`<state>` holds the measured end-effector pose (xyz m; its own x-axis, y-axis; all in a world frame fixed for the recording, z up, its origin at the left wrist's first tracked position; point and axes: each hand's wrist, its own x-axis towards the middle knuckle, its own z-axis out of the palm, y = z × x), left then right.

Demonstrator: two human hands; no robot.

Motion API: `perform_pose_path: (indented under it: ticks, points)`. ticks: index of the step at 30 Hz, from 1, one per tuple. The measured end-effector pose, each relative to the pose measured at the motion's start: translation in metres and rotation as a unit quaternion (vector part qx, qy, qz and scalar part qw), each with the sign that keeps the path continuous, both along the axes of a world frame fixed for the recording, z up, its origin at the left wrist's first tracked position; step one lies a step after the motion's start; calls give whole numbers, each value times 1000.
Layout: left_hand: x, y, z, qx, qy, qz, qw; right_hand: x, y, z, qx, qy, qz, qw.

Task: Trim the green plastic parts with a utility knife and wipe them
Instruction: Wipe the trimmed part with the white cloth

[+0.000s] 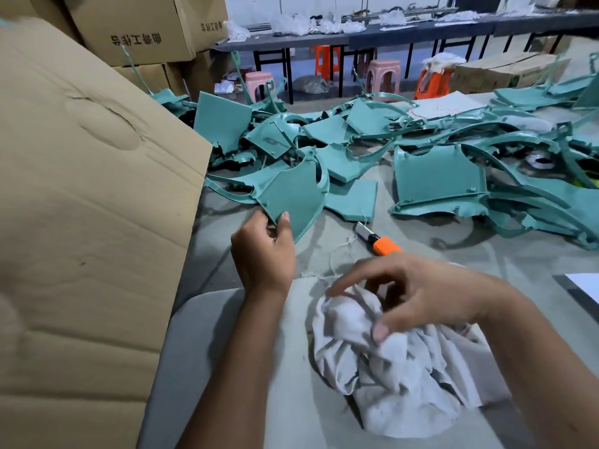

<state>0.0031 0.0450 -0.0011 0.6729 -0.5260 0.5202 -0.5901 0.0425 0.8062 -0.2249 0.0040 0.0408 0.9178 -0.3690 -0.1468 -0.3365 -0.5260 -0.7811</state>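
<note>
My left hand (pixel 264 254) pinches the near corner of a green plastic part (pixel 293 189), a flat panel with a curved rim, and holds it tilted above the grey table (pixel 486 254). My right hand (pixel 411 293) hovers over a crumpled white cloth (pixel 389 361), fingers curled, thumb pressing on the fabric. A utility knife (pixel 377 238) with an orange body lies on the table just beyond the right hand, untouched. Several more green parts (pixel 437 176) are heaped across the table behind.
A large cardboard flap (pixel 90 205) stands close on the left. Stacked cartons (pixel 139 30) rise at the back left. Pink and orange stools (pixel 382 71) and a long dark bench (pixel 372 37) lie beyond the table. A white sheet (pixel 583 286) sits at the right edge.
</note>
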Motion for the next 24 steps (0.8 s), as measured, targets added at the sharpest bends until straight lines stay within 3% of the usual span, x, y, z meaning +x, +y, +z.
perform_pose_path:
  ticks: [2,7,11,13,14,15,17,18,19,21,23,24]
  points:
    - [2,0,-1,-1,7,6,1000,1,3,-2,5,17,47,999]
    - [-1,0,1,-5,0,13,1000,4,6,-3,14,42,58,997]
    - [-3,2,2,-18,-1,14,1000,7,10,-3,1,-16,25,1000]
    - [-3,3,2,-35,-33,8,999,9,9,-3,46,-128,-23,991]
    - [-5,5,3,-38,-58,4,998,11,8,-4,73,-224,-74,969]
    - [-7,6,4,-35,-82,2,996,14,7,-5,113,-336,-137,925]
    - [-11,8,5,-15,-128,-23,991,21,1,-5,163,-535,-276,781]
    - [-12,7,6,-8,-147,-54,988,22,-2,-5,126,-590,-338,722]
    - [-13,4,5,-8,-166,-97,981,21,-5,-7,52,-603,-395,691]
    - [-20,-2,6,2,-231,-147,962,17,-8,-13,-170,-513,-467,700]
    - [-32,-3,7,12,-278,-162,947,21,-3,-25,-296,-375,-402,781]
    - [-35,0,8,14,-264,-167,950,27,2,-28,-284,-326,-367,824]
